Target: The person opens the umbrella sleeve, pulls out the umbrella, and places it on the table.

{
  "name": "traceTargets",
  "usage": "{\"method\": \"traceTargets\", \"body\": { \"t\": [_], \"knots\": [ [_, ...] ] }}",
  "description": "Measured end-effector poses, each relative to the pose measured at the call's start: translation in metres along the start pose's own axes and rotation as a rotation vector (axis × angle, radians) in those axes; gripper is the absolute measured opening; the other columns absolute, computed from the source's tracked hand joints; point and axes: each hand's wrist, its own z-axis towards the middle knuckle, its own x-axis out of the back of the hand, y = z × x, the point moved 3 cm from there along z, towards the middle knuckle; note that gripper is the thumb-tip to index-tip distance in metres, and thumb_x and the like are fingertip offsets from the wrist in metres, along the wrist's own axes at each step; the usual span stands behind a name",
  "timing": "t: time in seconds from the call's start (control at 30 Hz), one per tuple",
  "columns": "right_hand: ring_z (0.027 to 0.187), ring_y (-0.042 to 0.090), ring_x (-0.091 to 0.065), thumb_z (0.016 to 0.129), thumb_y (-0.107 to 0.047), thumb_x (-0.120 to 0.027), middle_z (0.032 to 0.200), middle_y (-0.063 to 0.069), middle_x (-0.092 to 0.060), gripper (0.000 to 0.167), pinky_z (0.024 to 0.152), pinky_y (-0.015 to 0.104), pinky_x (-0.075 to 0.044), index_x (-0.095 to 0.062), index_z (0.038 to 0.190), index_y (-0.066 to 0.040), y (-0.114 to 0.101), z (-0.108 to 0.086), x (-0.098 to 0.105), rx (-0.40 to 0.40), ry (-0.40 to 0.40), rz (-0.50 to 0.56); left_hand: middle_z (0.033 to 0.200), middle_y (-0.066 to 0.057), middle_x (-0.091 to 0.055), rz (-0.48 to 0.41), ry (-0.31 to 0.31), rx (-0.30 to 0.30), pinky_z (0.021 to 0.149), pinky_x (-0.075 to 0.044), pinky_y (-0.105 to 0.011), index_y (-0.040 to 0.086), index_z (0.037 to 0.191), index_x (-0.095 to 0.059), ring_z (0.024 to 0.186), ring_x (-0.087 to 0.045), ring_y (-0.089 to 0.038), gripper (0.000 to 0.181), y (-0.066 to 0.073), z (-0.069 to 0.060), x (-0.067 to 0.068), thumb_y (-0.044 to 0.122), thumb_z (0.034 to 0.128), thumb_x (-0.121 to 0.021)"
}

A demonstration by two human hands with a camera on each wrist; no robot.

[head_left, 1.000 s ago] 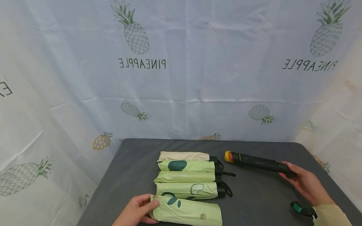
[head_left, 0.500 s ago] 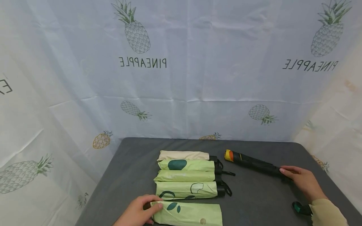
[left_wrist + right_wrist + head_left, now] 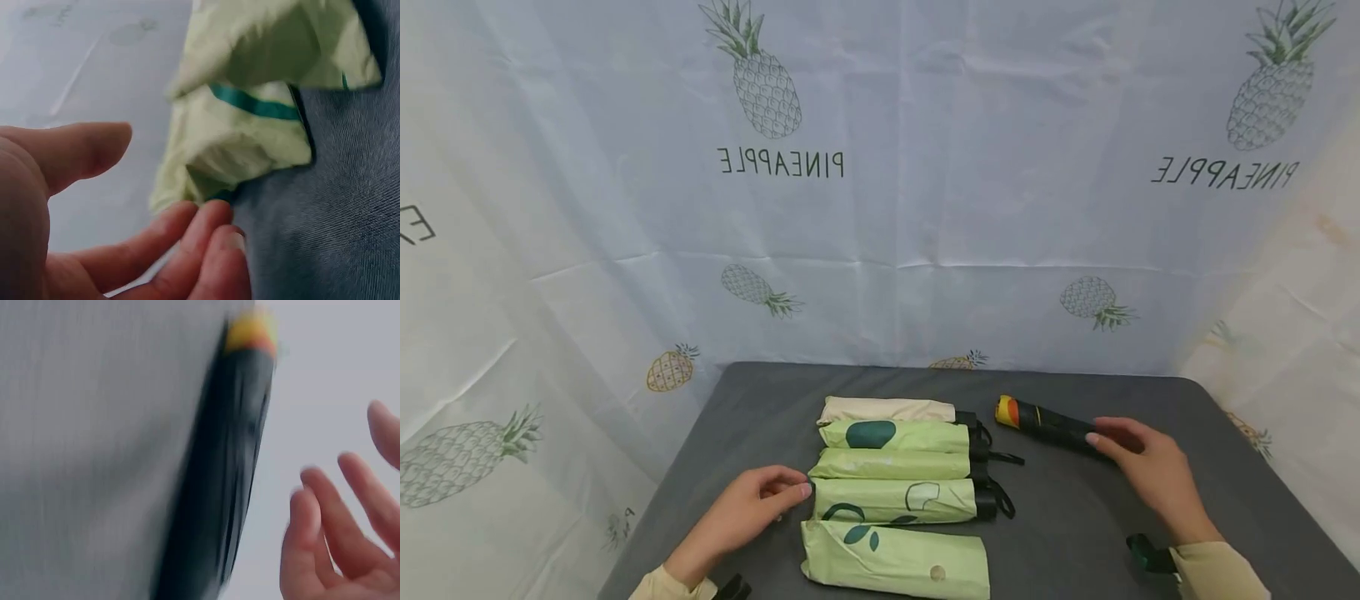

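Observation:
Several folded umbrellas lie in a row across the table's middle. At the back is a cream umbrella (image 3: 887,409); before it come a green one with a dark oval (image 3: 910,436), a plainer green one (image 3: 887,463) and a green one with outline shapes (image 3: 895,502). Nearest me is a green leaf-print umbrella (image 3: 917,562). My left hand (image 3: 748,512) hovers by their left ends, thumb and fingers apart, holding nothing. To the right lies a black umbrella (image 3: 212,469) with a yellow and orange end. My right hand (image 3: 1153,471) is beside it, fingers loosely bent and gripping nothing.
The umbrellas lie on a dark grey table (image 3: 760,417) with rounded far corners. A pineapple-print curtain (image 3: 880,208) hangs behind the table and along both sides. Black handles with wrist straps (image 3: 1002,502) stick out at the row's right side.
My left hand has let go of the leaf-print umbrella and moved up and away from it. My right hand has left the black umbrella's near end and shifted left along it.

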Motion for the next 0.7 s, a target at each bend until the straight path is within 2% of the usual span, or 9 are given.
{"method": "traceTargets", "body": {
  "t": [0.07,0.17,0.3,0.4,0.5,0.6,0.7],
  "knots": [
    [0.119,0.04,-0.071,0.103,-0.051,-0.073,0.136,0.021,-0.073,0.059,0.088,0.048,-0.063,-0.068,0.144,-0.009,-0.02,-0.007,-0.019,0.041,-0.058,0.022,0.112,-0.005,-0.079,-0.009,-0.022,0.021,0.075,-0.059,-0.034,0.005,0.128,-0.076,0.093,-0.071,-0.02,0.044,-0.005,0.01,-0.001,0.042,0.1055,-0.071],
    [0.114,0.029,-0.073,0.097,-0.044,-0.082,0.129,0.011,-0.076,0.051,0.09,0.038,-0.063,-0.073,0.137,-0.014,-0.045,-0.018,-0.047,0.075,-0.152,0.064,0.109,-0.004,-0.079,-0.033,-0.091,0.049,0.077,-0.058,-0.036,0.005,0.123,-0.078,0.093,-0.07,-0.019,0.042,-0.01,0.02,-0.007,0.042,0.1035,-0.074],
    [0.111,0.021,-0.072,0.089,-0.036,-0.09,0.125,0.002,-0.077,0.045,0.088,0.033,-0.062,-0.077,0.128,-0.019,-0.067,-0.03,-0.074,0.082,-0.235,0.098,0.101,-0.003,-0.08,-0.039,-0.125,0.051,0.074,-0.058,-0.038,0.006,0.116,-0.08,0.089,-0.069,-0.019,0.037,-0.01,0.027,-0.012,0.038,0.0985,-0.08],
    [0.105,0.018,-0.071,0.084,-0.033,-0.093,0.123,0.0,-0.076,0.044,0.084,0.033,-0.061,-0.079,0.124,-0.021,-0.075,-0.036,-0.087,0.09,-0.267,0.106,0.09,0.0,-0.076,-0.053,-0.125,0.045,0.069,-0.054,-0.036,0.003,0.109,-0.078,0.08,-0.064,-0.017,0.032,-0.007,0.029,-0.014,0.032,0.095,-0.084],
    [0.101,0.015,-0.068,0.082,-0.031,-0.095,0.121,-0.002,-0.075,0.042,0.08,0.031,-0.059,-0.079,0.121,-0.022,-0.077,-0.04,-0.096,0.118,-0.294,0.104,0.078,0.002,-0.066,-0.076,-0.133,0.033,0.064,-0.047,-0.032,0.003,0.096,-0.073,0.07,-0.054,-0.015,0.026,-0.004,0.031,-0.016,0.025,0.0917,-0.087],
    [0.094,0.011,-0.065,0.081,-0.032,-0.096,0.116,-0.003,-0.074,0.04,0.076,0.029,-0.056,-0.079,0.117,-0.023,-0.076,-0.042,-0.104,0.162,-0.315,0.083,0.075,0.002,-0.058,-0.088,-0.134,0.026,0.061,-0.042,-0.03,0.005,0.089,-0.068,0.067,-0.047,-0.015,0.026,-0.003,0.032,-0.017,0.02,0.0895,-0.089],
    [0.089,0.007,-0.061,0.08,-0.033,-0.096,0.114,-0.003,-0.072,0.04,0.072,0.028,-0.053,-0.079,0.115,-0.024,-0.075,-0.042,-0.11,0.199,-0.329,0.065,0.077,0.0,-0.059,-0.085,-0.121,0.038,0.062,-0.042,-0.03,0.004,0.089,-0.068,0.068,-0.048,-0.015,0.026,-0.003,0.032,-0.018,0.017,0.087,-0.091]
  ]
}}
